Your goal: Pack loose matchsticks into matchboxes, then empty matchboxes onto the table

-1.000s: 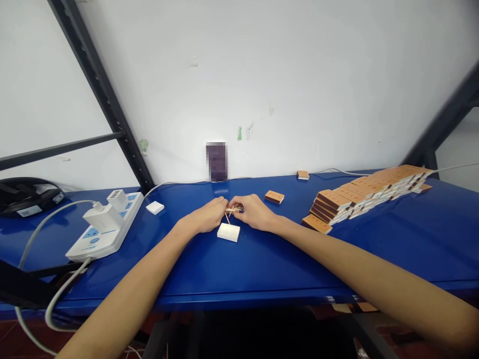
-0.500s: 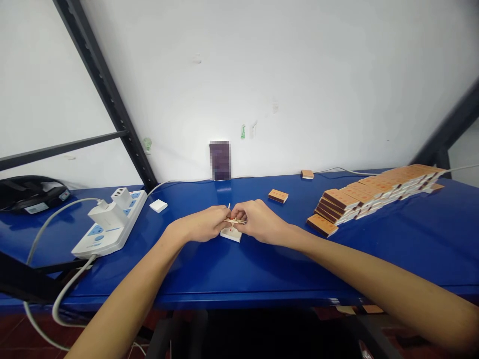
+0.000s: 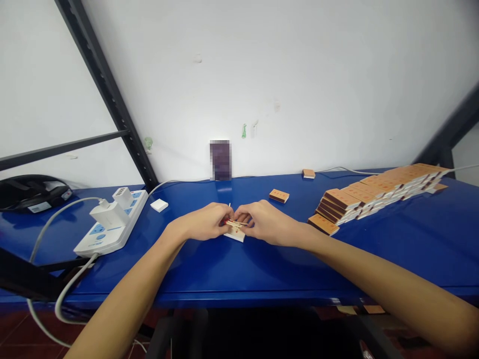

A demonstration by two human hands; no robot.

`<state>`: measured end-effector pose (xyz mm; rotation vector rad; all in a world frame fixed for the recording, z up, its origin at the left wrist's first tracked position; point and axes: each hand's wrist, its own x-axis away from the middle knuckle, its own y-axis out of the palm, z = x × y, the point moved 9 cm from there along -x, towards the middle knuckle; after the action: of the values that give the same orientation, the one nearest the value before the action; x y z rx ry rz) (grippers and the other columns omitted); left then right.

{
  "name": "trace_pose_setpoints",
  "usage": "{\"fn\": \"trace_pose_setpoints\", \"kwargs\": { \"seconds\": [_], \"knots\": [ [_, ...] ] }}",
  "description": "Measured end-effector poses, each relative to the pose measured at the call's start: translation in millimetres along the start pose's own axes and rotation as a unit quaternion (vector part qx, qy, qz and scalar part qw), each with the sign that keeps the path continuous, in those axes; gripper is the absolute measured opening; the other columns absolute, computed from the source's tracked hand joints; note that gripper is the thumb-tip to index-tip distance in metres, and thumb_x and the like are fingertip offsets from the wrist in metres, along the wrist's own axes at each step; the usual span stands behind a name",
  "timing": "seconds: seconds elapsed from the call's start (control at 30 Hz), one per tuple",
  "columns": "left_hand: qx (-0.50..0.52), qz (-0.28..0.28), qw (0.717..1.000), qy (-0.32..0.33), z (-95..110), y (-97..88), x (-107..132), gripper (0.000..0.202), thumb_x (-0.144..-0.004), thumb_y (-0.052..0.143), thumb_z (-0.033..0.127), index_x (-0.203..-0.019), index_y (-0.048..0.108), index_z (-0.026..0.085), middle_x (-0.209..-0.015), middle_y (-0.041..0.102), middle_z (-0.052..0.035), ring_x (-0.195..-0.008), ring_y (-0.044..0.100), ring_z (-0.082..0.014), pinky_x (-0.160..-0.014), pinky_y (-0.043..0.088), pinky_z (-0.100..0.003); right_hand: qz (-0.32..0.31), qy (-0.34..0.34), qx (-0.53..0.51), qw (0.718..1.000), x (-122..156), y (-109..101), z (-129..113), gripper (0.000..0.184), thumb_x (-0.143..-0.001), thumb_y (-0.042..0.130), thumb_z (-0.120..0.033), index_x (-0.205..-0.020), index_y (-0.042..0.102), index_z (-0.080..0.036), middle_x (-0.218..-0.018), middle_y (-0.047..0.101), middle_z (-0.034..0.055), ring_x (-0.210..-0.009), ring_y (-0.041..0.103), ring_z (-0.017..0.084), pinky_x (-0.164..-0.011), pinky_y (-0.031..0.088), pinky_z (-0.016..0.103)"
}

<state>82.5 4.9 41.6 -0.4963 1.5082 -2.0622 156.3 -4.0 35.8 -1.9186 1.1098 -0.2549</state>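
The right hand (image 3: 267, 223) has spread slightly, loosely holding the matches (image 3: 235, 224); the left hand (image 3: 206, 221) pinches their head ends, probably keeping them bunched over the white tray (image 3: 235, 237), just below frame centre.

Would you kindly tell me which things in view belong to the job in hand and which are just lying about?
Job in hand:
matches, between the left hand and right hand
white tray beneath them
matchboxes stacked at right, probably

Apparently just lying about:
power strip
chargers plugged into it
black gadget, far left
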Motion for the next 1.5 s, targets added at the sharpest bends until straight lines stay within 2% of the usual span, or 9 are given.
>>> {"fn": "trace_pose_setpoints", "kwargs": {
  "seconds": [0.27, 0.43, 0.67, 0.87, 0.97, 1.07, 1.2, 1.33, 1.5],
  "knots": [
    [0.04, 0.001, 0.999, 0.011, -1, 0.5, 0, 0.006, -0.077, 0.057, 0.019, -0.082, 0.055, 0.018, -0.07, 0.057, 0.0012, -0.063, 0.052, -0.0121, -0.058, 0.038, -0.023, -0.012, -0.029, 0.006, 1.0, 5, -2, -3, 0.017, -0.078, 0.061, -0.021, -0.093, 0.068, -0.017, -0.087, 0.072, 0.0044, -0.075, 0.066, 0.015, -0.067, 0.049, 0.024],
    [0.042, 0.001, 0.999, 0.013, 0, -1.2, 1, 0.014, -0.075, 0.059, 0.02, -0.088, 0.057, 0.018, -0.074, 0.059, 0.0006, -0.066, 0.054, -0.0129, -0.06, 0.04, -0.024, -0.018, -0.038, 0.025, 0.999, 7, -4, -8, 0.017, -0.077, 0.061, -0.021, -0.092, 0.068, -0.018, -0.087, 0.072, 0.0037, -0.076, 0.065, 0.015, -0.067, 0.047, 0.024],
    [0.02, 0.017, 1.0, 0.012, 0, -1.7, -1, 0.028, -0.077, 0.059, 0.025, -0.104, 0.06, 0.018, -0.089, 0.057, -0.0035, -0.074, 0.056, -0.0148, -0.069, 0.044, -0.027, -0.002, -0.045, 0.072, 0.996, 8, -2, -15, 0.015, -0.081, 0.062, -0.03, -0.088, 0.068, -0.017, -0.08, 0.071, 0.0047, -0.071, 0.065, 0.016, -0.065, 0.044, 0.025],
    [-0.003, 0.027, 1.0, 0.0, -4, -2.7, 0, 0.036, -0.076, 0.058, 0.031, -0.11, 0.06, 0.018, -0.089, 0.054, -0.0043, -0.077, 0.055, -0.0172, -0.071, 0.044, -0.029, -0.001, -0.042, 0.134, 0.99, 5, 4, -10, 0.011, -0.082, 0.06, -0.022, -0.085, 0.069, -0.016, -0.081, 0.071, 0.0066, -0.072, 0.064, 0.018, -0.065, 0.042, 0.027],
    [-0.021, 0.04, 0.999, -0.011, -10, -7.9, 1, 0.035, -0.078, 0.056, 0.035, -0.11, 0.061, 0.019, -0.091, 0.055, -0.0046, -0.079, 0.055, -0.0179, -0.072, 0.043, -0.029, 0.002, -0.063, 0.148, 0.987, 5, 7, -10, 0.014, -0.084, 0.057, -0.018, -0.09, 0.069, -0.015, -0.086, 0.071, 0.0075, -0.075, 0.063, 0.018, -0.067, 0.042, 0.027],
    [-0.049, 0.05, 0.997, -0.031, -21, -12.1, 1, 0.026, -0.08, 0.051, 0.033, -0.098, 0.064, 0.018, -0.085, 0.057, -0.0038, -0.076, 0.054, -0.0176, -0.07, 0.04, -0.028, 0.01, -0.09, 0.164, 0.982, 4, 8, -11, 0.017, -0.086, 0.053, -0.017, -0.093, 0.068, -0.015, -0.09, 0.07, 0.0079, -0.079, 0.063, 0.018, -0.071, 0.043, 0.028],
    [-0.026, 0.004, 0.999, -0.045, -34, -3.9, 1, 0.023, -0.084, 0.042, 0.027, -0.08, 0.063, 0.018, -0.065, 0.055, 0.0, -0.061, 0.049, -0.0144, -0.059, 0.034, -0.026, 0.018, -0.097, 0.173, 0.98, 4, 4, -11, 0.018, -0.087, 0.051, -0.017, -0.096, 0.067, -0.015, -0.091, 0.07, 0.0075, -0.08, 0.063, 0.019, -0.072, 0.043, 0.029],
    [0.002, -0.005, 1.0, -0.026, -37, -0.8, 0, 0.023, -0.085, 0.04, 0.023, -0.085, 0.063, 0.018, -0.07, 0.059, 0.001, -0.062, 0.051, -0.0127, -0.059, 0.034, -0.024, 0.032, -0.088, 0.167, 0.981, 4, -3, -11, 0.021, -0.088, 0.051, -0.02, -0.101, 0.066, -0.016, -0.094, 0.07, 0.0075, -0.085, 0.064, 0.019, -0.076, 0.045, 0.03],
    [-0.032, 0.049, 0.998, -0.019, -40, -6.0, -4, 0.023, -0.09, 0.041, 0.028, -0.096, 0.061, 0.019, -0.065, 0.055, 0.0019, -0.06, 0.05, -0.0136, -0.06, 0.034, -0.025, 0.011, -0.1, 0.151, 0.983, 7, 5, -12, 0.033, -0.087, 0.056, -0.036, -0.113, 0.063, -0.017, -0.111, 0.066, 0.0102, -0.102, 0.06, 0.024, -0.088, 0.045, 0.036]
  ]
}}
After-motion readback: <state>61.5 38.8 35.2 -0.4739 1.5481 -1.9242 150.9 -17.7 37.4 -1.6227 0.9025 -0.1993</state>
